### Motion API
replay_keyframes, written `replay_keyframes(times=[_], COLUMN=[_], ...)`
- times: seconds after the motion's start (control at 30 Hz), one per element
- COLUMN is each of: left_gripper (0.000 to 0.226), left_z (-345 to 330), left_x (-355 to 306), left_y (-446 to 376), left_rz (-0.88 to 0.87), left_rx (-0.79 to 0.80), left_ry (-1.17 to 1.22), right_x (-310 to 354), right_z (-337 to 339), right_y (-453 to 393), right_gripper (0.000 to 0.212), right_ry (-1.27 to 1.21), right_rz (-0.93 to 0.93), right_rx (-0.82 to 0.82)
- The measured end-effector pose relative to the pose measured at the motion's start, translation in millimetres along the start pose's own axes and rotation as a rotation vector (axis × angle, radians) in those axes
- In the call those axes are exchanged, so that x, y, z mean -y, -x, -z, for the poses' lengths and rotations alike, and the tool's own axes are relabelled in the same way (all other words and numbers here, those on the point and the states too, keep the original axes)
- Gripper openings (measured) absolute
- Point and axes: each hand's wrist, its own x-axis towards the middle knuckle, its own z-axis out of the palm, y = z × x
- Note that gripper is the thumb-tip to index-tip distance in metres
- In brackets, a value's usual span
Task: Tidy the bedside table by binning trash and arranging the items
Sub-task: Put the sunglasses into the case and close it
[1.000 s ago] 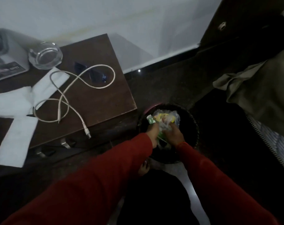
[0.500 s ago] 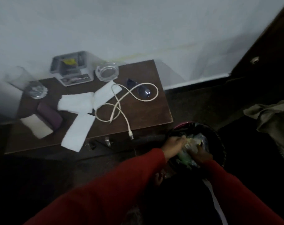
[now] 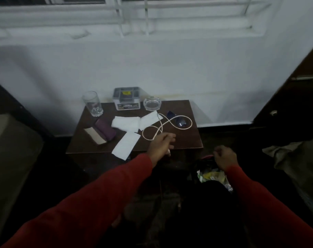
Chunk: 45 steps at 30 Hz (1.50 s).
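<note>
I am reaching my left hand (image 3: pixel 162 145), fingers loosely curled and holding nothing, over the front edge of the bedside table (image 3: pixel 186 140) toward the white cable (image 3: pixel 167 122), which is lying looped just beyond it, while my right hand (image 3: pixel 225 156) is hanging fisted and holding nothing. I am judging the cable light, limp and tangle-prone, so I am planning to gather its loops. The tin's (image 3: pixel 126 98) label is proving illegible.
</note>
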Motion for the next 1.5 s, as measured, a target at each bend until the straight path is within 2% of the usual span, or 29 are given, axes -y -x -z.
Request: replay_keyframes(times=[0.17,0.27,0.37,0.47,0.53,0.57,0.67,0.77,0.9,1.03,1.17,1.23,1.37,1.5], left_gripper=[0.026,0.019,0.018,0.021,0.025,0.028,0.049,0.071,0.083,0.07,0.058,0.056,0.046,0.035], left_z=[59,91,130,175,201,211,230,238,245,250,248,248,241,234], left_x=[0,7,25,37,37,38,49,65,82,93,96,94,85,68], left_y=[-7,-17,-23,-29,-38,-43,-58,-69,-82,-86,-86,-86,-74,-57], left_rz=[-0.046,-0.087,-0.2,-0.314,-0.239,-0.153,0.147,0.314,0.343,0.293,0.255,0.269,0.254,0.185], left_rx=[-0.156,-0.278,-0.512,-0.846,-1.024,-1.057,-1.012,-0.943,-0.882,-0.836,-0.817,-0.829,-0.826,-0.794], left_ry=[0.031,0.093,0.009,-0.11,-0.165,-0.202,-0.195,0.015,0.087,0.195,0.297,0.315,0.381,0.482], right_x=[101,147,176,187,188,188,189,191,198,209,221,227,241,256], right_z=[3,-11,-26,-34,-38,-40,-51,-68,-90,-92,-73,-59,-34,-15], right_y=[3,-1,-18,-53,-84,-98,-129,-143,-155,-155,-154,-150,-124,-82], right_gripper=[0.023,0.018,0.011,0.007,0.013,0.017,0.026,0.027,0.03,0.015,0.02,0.023,0.016,0.02], right_ry=[-0.104,-0.169,-0.209,-0.184,-0.064,0.009,0.172,0.299,0.314,0.241,0.014,-0.195,-0.678,-0.889], right_rz=[0.315,0.43,0.464,0.437,0.387,0.346,0.194,0.113,0.02,0.006,0.002,0.029,0.225,0.345], right_rx=[-0.102,-0.093,-0.127,-0.182,-0.157,-0.131,-0.056,-0.004,0.027,-0.052,-0.141,-0.181,-0.246,-0.284])
